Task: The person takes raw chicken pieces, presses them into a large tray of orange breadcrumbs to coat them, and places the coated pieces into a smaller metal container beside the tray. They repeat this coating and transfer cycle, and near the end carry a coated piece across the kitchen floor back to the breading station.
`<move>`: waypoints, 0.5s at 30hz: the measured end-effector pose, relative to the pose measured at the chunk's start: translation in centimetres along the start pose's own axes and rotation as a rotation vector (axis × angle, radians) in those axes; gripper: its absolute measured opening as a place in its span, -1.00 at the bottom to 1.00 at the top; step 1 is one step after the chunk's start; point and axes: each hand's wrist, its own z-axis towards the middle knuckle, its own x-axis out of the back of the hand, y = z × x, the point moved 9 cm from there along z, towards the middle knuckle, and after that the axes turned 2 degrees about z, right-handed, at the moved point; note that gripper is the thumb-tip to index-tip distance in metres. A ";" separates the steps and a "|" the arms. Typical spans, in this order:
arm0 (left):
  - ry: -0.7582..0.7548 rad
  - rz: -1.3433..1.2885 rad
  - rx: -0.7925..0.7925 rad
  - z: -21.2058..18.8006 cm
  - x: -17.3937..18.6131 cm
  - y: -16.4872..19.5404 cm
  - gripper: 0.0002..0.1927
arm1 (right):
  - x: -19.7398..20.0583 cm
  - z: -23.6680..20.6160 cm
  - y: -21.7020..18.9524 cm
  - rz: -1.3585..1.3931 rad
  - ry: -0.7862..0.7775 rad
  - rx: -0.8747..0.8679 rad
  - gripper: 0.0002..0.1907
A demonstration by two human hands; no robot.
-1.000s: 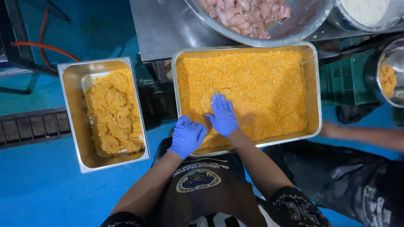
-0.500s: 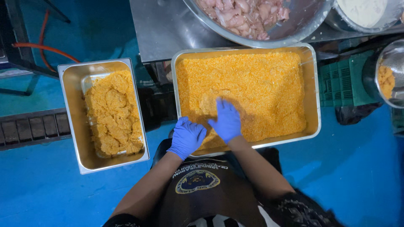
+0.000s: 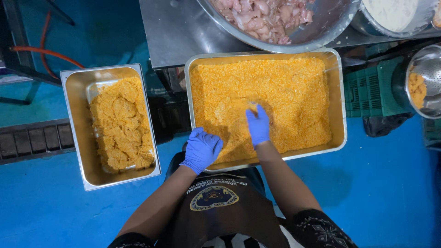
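Note:
Both my hands wear blue gloves. My right hand (image 3: pixel 258 126) reaches into a wide steel tray (image 3: pixel 340 115) filled with orange breadcrumbs (image 3: pixel 285 92), fingertips pressed on a crumb-covered piece near the tray's middle. My left hand (image 3: pixel 202 149) rests curled at the tray's near left edge, holding nothing that I can see. To the left stands a narrower steel pan (image 3: pixel 76 133) stacked with breaded pieces (image 3: pixel 120 124).
A large steel bowl of raw pink meat pieces (image 3: pixel 271 16) sits on a steel table at the top. A bowl with white batter (image 3: pixel 395 14) is at top right. A steel bowl with orange crumbs (image 3: pixel 420 87) and a green crate (image 3: pixel 367 89) are at right. Blue floor lies all around.
My right hand has slid farther into the crumbs, toward the tray's middle. My left hand stayed at the near edge. The other person's arm at right is gone from view.

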 end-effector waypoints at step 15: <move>0.028 -0.033 0.004 -0.1 1.1 -0.3 -0.77 | -6.2 -0.2 -7.3 -0.953 -0.197 0.620 -0.34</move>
